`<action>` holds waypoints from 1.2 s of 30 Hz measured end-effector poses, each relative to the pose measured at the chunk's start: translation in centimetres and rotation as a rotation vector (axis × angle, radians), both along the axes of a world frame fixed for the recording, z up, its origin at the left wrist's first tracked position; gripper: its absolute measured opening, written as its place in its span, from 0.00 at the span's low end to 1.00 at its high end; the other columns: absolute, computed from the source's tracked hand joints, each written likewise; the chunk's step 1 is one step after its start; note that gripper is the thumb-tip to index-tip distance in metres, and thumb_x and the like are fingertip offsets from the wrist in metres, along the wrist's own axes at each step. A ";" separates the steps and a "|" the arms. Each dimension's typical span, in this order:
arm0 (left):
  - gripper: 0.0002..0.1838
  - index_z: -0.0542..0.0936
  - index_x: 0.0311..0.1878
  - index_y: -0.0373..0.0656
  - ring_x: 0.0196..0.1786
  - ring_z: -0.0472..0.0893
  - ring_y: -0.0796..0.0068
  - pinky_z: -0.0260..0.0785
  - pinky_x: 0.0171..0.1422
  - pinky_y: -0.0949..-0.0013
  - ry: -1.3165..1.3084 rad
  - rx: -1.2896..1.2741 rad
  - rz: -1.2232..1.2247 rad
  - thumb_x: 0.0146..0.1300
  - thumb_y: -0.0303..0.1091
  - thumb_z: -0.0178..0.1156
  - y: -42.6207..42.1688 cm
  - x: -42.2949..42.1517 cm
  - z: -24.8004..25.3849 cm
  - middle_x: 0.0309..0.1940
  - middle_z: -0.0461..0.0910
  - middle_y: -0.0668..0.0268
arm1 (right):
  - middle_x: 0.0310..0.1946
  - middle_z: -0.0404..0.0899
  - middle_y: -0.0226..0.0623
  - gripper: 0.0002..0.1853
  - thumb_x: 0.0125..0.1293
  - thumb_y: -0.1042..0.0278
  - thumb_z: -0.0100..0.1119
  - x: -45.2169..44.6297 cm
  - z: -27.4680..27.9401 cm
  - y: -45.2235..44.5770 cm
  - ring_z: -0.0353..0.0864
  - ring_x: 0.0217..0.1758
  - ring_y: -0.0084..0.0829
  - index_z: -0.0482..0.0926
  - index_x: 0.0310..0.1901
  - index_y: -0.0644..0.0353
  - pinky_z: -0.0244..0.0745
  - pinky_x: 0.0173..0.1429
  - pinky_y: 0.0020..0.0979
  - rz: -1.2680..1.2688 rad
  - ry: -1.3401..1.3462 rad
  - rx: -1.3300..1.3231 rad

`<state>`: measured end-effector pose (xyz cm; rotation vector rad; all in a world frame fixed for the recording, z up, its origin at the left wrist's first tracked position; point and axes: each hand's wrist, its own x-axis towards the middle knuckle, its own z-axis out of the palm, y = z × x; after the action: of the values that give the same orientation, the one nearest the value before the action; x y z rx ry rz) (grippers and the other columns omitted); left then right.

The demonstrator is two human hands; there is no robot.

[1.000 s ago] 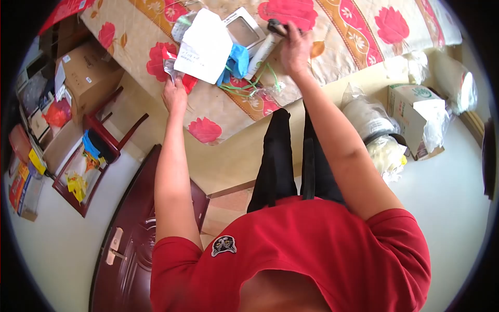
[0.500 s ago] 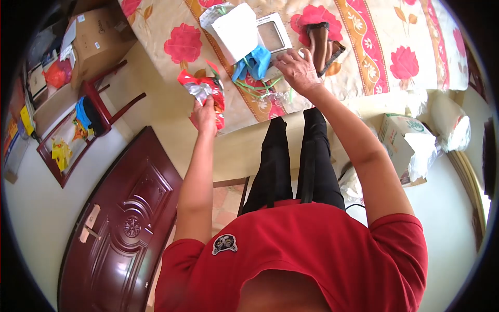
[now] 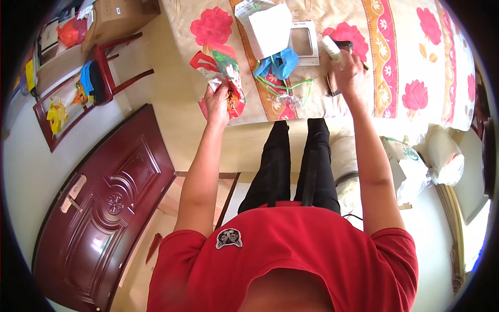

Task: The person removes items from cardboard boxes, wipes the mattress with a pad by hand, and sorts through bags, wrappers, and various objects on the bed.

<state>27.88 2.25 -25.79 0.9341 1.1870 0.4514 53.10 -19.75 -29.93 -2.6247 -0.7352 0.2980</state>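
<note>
My left hand [image 3: 218, 103] is closed on a crumpled red snack wrapper [image 3: 231, 67] with green and silver parts, near the table's front edge. A small white bottle [image 3: 331, 48] is in my right hand [image 3: 349, 77], its pale end pointing up and left. Beneath that hand lies a dark brown leather-like item [image 3: 332, 86], mostly covered by the hand. Between my hands are a white paper box [image 3: 269, 31], a blue crumpled cloth or bag [image 3: 280, 63], and a flat white box with a window [image 3: 303, 44]. Thin green strands [image 3: 299, 86] lie with clear plastic in front of them.
A flowered cloth [image 3: 392, 99] covers the table. To the left stand a red wooden chair [image 3: 106, 73], a cardboard box [image 3: 122, 21] and a dark red door [image 3: 112, 203]. Another box [image 3: 405, 161] and plastic bags [image 3: 446, 161] sit at the lower right.
My right hand has picked up the white bottle and moved right, over the brown item. My left hand still holds the red wrapper. The view has shifted.
</note>
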 end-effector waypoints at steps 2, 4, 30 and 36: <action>0.13 0.72 0.50 0.39 0.43 0.76 0.80 0.70 0.47 0.73 0.009 0.021 -0.008 0.62 0.26 0.57 0.0 -0.1 -0.3 0.43 0.77 0.68 | 0.43 0.74 0.43 0.20 0.54 0.59 0.59 1.3 -0.4 0.8 0.74 0.48 0.41 0.74 0.51 0.49 0.64 0.53 0.45 -0.083 -0.004 -0.053; 0.14 0.73 0.52 0.40 0.42 0.75 0.81 0.69 0.47 0.74 0.044 0.120 -0.054 0.63 0.29 0.57 -0.3 -0.1 -0.2 0.43 0.77 0.69 | 0.44 0.74 0.44 0.22 0.55 0.58 0.59 1.9 0.3 2.0 0.74 0.49 0.41 0.73 0.53 0.50 0.65 0.53 0.45 -0.090 -0.199 -0.094; 0.12 0.81 0.46 0.43 0.67 0.60 0.61 0.53 0.69 0.60 -0.064 0.832 -0.236 0.62 0.25 0.52 -4.9 -4.2 2.2 0.61 0.68 0.61 | 0.46 0.78 0.32 0.15 0.65 0.69 0.52 -10.7 5.7 5.0 0.78 0.47 0.27 0.72 0.53 0.59 0.75 0.50 0.33 -0.786 1.554 1.098; 0.26 0.61 0.65 0.41 0.62 0.68 0.62 0.67 0.58 0.63 0.098 0.178 0.030 0.66 0.36 0.52 -5.7 -5.6 4.4 0.63 0.65 0.58 | 0.36 0.81 0.31 0.09 0.61 0.70 0.58 -11.8 4.5 3.6 0.79 0.37 0.23 0.81 0.43 0.60 0.72 0.46 0.24 -0.559 1.060 0.822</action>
<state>22.23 -3.50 -21.42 1.1034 1.2660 0.5471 41.34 -16.12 -25.41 -1.4559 0.2257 0.8725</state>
